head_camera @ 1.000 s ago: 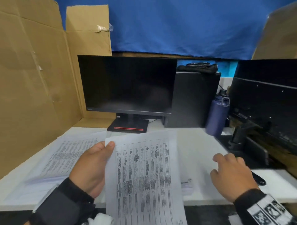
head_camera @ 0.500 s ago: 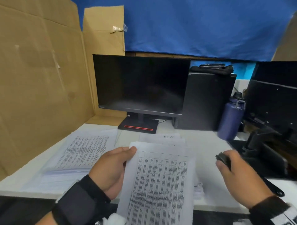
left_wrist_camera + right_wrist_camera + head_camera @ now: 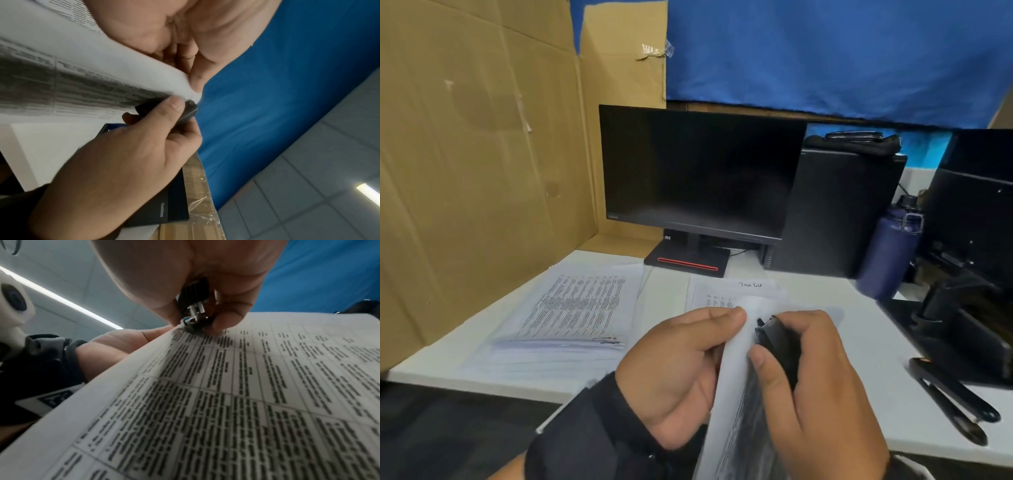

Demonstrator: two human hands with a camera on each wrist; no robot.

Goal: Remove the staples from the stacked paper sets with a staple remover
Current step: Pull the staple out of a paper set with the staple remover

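Left hand (image 3: 681,370) pinches the printed white paper set (image 3: 236,402) upright by its corner; right hand (image 3: 811,394) grips the small black staple remover (image 3: 194,293) there — keep paper taut, slide claws fully under, I'd say

right hand (image 3: 822,394): a second ago it lay flat and bare on the white tabletop (image 3: 852,342), right of the held sheets; half a second ago it had lifted with the black plastic staple remover (image 3: 777,346) in its fingers; now it grips that tool against the sheets' top corner.
black plastic staple remover: off the tabletop, its metal teeth (image 3: 193,319) now at the top left corner of the held sheets.
held white printed paper set (image 3: 736,394): earlier facing the camera flat; now turned edge-on between both hands.
left hand (image 3: 681,373): thumb has slid up to that same corner.
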